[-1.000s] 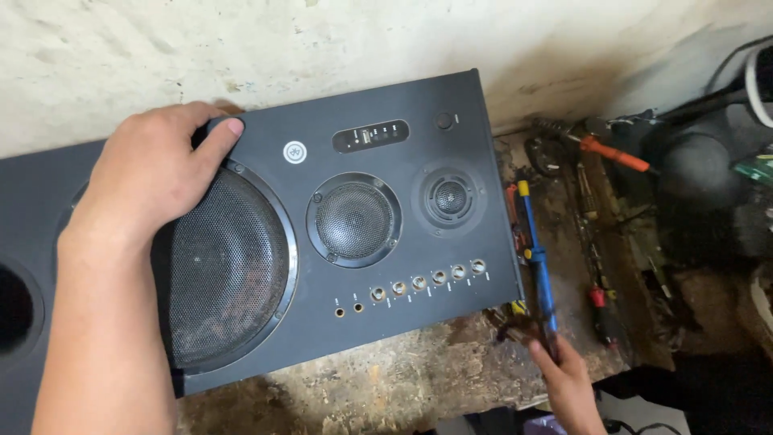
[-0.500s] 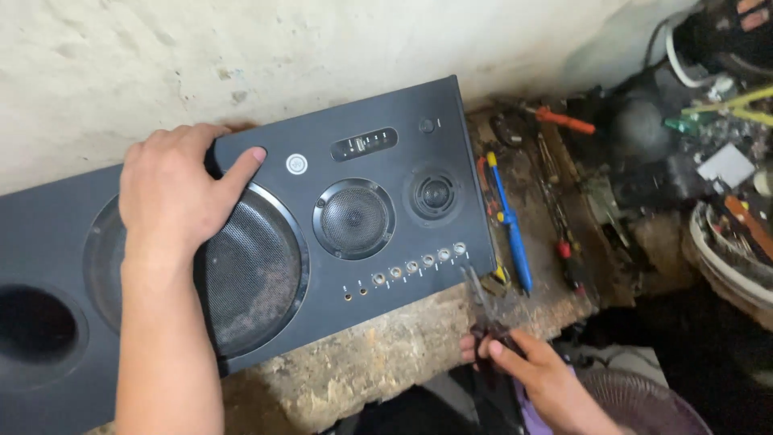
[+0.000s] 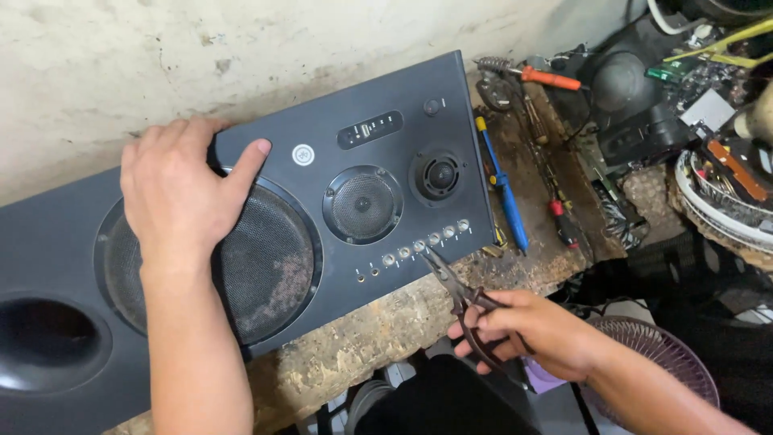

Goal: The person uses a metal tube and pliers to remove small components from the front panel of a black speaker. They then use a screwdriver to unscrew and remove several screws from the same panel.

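Your right hand [image 3: 523, 330] now grips dark metal pliers [image 3: 460, 294], tips pointing up-left at the long black speaker cabinet's [image 3: 378, 97] knobs; your left hand [image 3: 181, 193] stays flat on it.

display strip [image 3: 369, 130]: dark, oblong, panel top | round white badge [image 3: 303, 154]: left of it

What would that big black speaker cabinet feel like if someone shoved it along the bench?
The speaker cabinet is probably stiff and heavy: it is a long rigid box with several drivers. Lying flat on the rough wooden bench, it would likely drag, not roll. The left hand presses on it; the mesh grille may dent.
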